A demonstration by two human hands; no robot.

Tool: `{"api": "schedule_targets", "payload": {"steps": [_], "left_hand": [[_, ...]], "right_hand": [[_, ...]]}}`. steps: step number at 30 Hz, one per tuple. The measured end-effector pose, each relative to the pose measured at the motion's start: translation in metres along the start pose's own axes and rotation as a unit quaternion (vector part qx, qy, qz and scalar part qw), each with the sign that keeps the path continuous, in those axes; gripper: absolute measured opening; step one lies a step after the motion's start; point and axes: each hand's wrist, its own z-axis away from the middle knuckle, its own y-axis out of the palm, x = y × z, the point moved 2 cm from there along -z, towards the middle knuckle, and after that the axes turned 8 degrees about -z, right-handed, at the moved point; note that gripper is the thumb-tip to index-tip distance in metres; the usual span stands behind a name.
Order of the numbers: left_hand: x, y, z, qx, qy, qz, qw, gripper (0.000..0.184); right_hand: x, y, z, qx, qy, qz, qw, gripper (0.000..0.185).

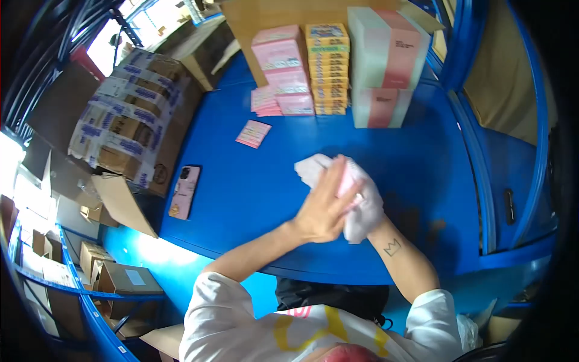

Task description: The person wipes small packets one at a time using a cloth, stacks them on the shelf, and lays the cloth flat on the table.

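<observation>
A white cloth [367, 211] with a pinkish patch is bunched between my two hands above the blue table [259, 181]. My left hand [329, 205] lies across the front of the cloth, its fingers pointing up and pressed against it. The cloth covers nearly all of my right hand [375, 226]; only the wrist side shows below it, and its fingers are hidden. A small pink packet [253, 134] lies flat beyond my hands to the left. Near the table's left edge rests a pink phone [184, 192].
Along the back stand pink boxes [283, 66], a stack of yellow boxes [327, 72] and tall pale green and pink boxes [386, 60]. A large taped carton [132, 114] with an open flap is at the left. A blue metal frame [470, 163] borders the right.
</observation>
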Motion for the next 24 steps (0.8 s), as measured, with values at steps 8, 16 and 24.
{"api": "schedule_targets", "payload": {"steps": [8,16,24], "left_hand": [[0.051,-0.005,-0.005,0.051,-0.157,0.130,0.978,0.055],[0.001,-0.025,-0.008,-0.022,-0.165,0.253,0.953,0.053],[0.007,-0.035,-0.023,-0.166,-0.185,-0.008,0.969,0.045]], "right_hand": [[0.008,0.014,0.001,0.065,-0.028,0.119,0.990,0.061],[-0.012,0.021,-0.007,0.006,0.279,-0.517,0.809,0.063],[0.028,0.006,-0.022,-0.040,0.269,-0.648,0.711,0.051]]}}
